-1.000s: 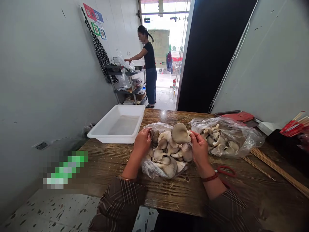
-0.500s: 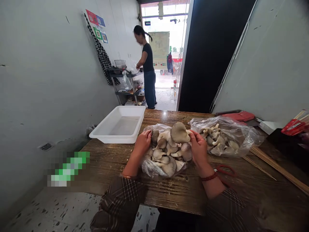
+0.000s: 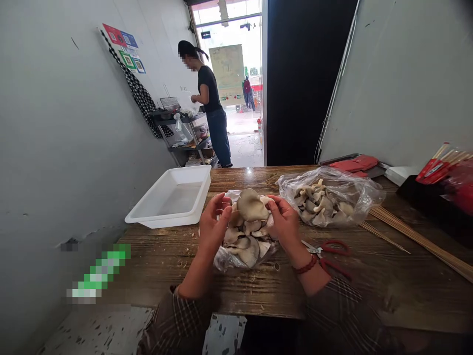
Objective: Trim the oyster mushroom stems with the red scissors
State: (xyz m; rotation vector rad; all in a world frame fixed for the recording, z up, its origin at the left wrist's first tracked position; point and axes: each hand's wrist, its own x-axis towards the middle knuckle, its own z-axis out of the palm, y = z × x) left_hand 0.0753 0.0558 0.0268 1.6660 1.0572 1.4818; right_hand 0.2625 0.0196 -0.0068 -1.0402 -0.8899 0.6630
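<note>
My right hand (image 3: pixel 285 222) pinches a large grey-brown oyster mushroom (image 3: pixel 252 204) by its pale stem end, above a clear plastic bag (image 3: pixel 229 259). My left hand (image 3: pixel 214 224) is at the left of the mushroom, its thumb and fingers apart with nothing visible between them. In the bag beneath both hands lies a heap of oyster mushrooms (image 3: pixel 247 251), partly hidden by the held one. To the right of my right wrist rest red-handled scissors (image 3: pixel 334 247), their blades partly behind my wrist.
A white plastic tub (image 3: pixel 166 221) stands on the wooden table (image 3: pixel 162 266) to the left. On the right sit a second bag of mushrooms (image 3: pixel 321 202), bamboo skewers (image 3: pixel 417 236) and a black box (image 3: pixel 424 197). A person (image 3: pixel 210 93) stands beyond at a cart (image 3: pixel 177 143).
My left hand has come away from the heap and opened, moving nearer the held mushroom. My right hand keeps its pinch on it. The whole view has shifted, and more of the scissors shows.
</note>
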